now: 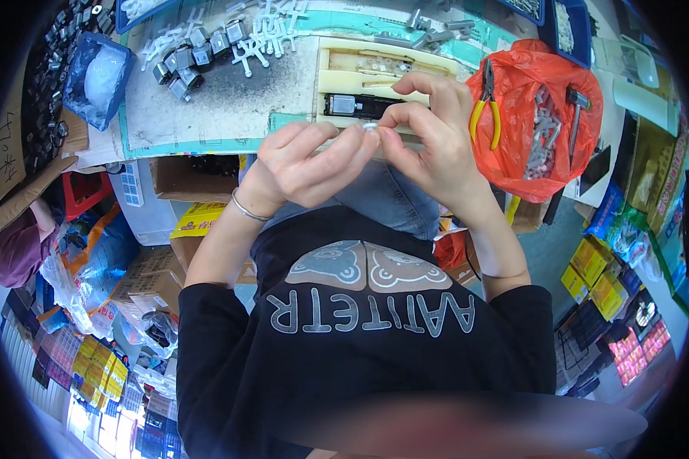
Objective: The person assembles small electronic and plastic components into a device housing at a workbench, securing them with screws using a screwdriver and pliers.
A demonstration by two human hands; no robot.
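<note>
Both hands meet at the table's near edge, in front of a cream jig (325, 76). Thumb and index finger of my left hand (302, 164) pinch a small white plastic part (370, 126). My right hand (440, 130) brings its thumb and index tip together at the same part, its other fingers curled above the jig. The part's exact shape is mostly hidden by fingertips. Just beyond, a black housing lies in the jig with a small silver motor (344, 105) at its left end; my right fingers cover part of it. Small pale pieces (383, 64) sit in the jig's far slot.
Loose motors (184, 65) and white branched plastic parts (264, 42) lie at the far left. A blue bin (99, 80) stands beyond them. On the right, a red plastic bag (513, 65) holds grey parts, with yellow-handled pliers (486, 111) and a hammer (577, 115) on it.
</note>
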